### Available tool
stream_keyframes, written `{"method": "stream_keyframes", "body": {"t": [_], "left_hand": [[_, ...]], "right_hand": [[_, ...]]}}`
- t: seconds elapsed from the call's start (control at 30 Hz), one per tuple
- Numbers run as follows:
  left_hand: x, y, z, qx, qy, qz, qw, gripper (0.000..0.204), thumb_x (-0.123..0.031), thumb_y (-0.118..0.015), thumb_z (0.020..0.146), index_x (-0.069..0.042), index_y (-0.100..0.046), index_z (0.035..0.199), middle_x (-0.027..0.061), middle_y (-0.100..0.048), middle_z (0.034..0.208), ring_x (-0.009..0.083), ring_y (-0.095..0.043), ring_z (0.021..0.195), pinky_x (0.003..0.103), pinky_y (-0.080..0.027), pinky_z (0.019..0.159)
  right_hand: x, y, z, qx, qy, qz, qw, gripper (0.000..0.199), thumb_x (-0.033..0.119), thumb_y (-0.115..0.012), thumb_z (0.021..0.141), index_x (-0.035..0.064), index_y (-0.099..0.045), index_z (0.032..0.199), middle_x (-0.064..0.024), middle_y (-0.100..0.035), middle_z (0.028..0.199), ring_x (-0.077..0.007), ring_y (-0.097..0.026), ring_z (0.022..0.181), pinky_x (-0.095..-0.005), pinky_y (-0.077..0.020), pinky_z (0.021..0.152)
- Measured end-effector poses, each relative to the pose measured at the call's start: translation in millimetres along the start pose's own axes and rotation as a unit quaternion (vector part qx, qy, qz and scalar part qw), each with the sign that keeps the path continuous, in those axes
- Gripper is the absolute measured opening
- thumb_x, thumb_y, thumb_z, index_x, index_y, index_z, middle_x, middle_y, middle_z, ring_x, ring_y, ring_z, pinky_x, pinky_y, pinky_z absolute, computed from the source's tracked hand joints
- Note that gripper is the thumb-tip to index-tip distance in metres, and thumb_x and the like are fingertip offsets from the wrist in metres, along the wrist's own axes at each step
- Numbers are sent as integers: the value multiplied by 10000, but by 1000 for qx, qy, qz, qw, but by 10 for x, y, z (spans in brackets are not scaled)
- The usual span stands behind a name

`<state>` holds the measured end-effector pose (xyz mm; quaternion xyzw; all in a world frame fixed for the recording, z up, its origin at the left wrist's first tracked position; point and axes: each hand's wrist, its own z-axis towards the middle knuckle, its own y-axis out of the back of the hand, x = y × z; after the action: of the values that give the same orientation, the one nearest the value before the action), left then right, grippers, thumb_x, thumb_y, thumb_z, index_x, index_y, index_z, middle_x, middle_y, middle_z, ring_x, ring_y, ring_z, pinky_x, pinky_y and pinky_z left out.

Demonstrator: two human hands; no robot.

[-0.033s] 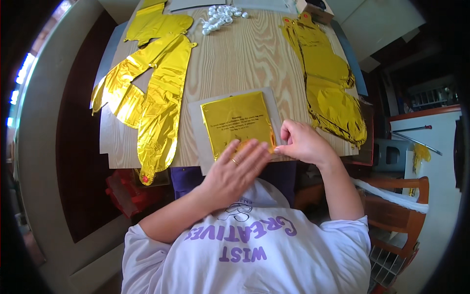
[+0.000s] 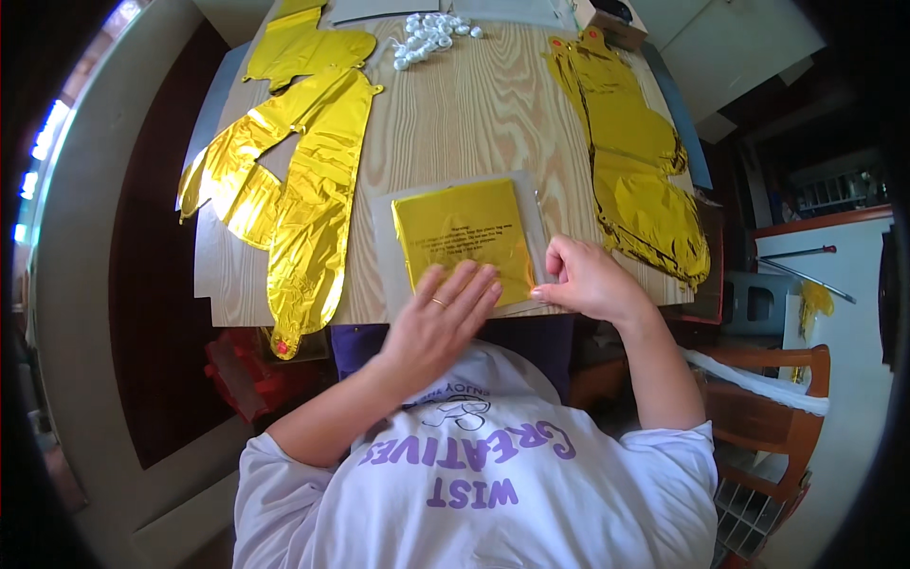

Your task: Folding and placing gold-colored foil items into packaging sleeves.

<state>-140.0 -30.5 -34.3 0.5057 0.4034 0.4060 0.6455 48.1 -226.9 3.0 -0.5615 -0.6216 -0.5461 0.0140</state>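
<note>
A clear plastic bag (image 2: 383,248) lies at the table's near edge with a folded gold foil balloon (image 2: 457,213) inside it. Dark print shows across the bag's front. My left hand (image 2: 440,318) rests flat on the lower left part of the bag, its fingers stretched out and holding nothing. At the bag's lower right corner my right hand (image 2: 590,281) is closed, thumb and forefinger pinching the plastic edge. The bag's lower edge is partly hidden under my left hand.
Flat gold foil balloons (image 2: 322,180) lie along the table's left side. A stack of gold foil balloons (image 2: 637,156) covers the right side. White ribbon rolls (image 2: 434,40) sit at the far middle. A wooden chair (image 2: 773,408) stands at the right.
My left hand has slid slightly left across the bag, uncovering more of its lower right part. My right hand keeps its pinch at the corner, almost unmoved.
</note>
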Motion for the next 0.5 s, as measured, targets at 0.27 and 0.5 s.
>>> {"method": "stream_keyframes", "body": {"t": [0.27, 0.5], "left_hand": [[259, -236, -564, -91, 8, -1, 996, 495, -178, -528, 926, -104, -563, 1414, 80, -502, 1522, 267, -439, 1440, 479, -310, 1191], [-55, -15, -140, -163, -177, -4, 971, 454, -238, -521, 986, -201, -552, 1438, 34, -525, 1500, 248, -459, 1425, 453, -309, 1196]], "right_hand": [[-283, 158, -146, 27, 64, 32, 997, 198, 113, -766, 847, 8, -620, 932, -38, -622, 780, -96, -575, 713, -287, -475, 634], [34, 664, 40, 33, 38, 164, 985, 286, 212, -711, 951, -6, -659, 1129, 2, -661, 924, -72, -604, 854, -229, -502, 788]]}}
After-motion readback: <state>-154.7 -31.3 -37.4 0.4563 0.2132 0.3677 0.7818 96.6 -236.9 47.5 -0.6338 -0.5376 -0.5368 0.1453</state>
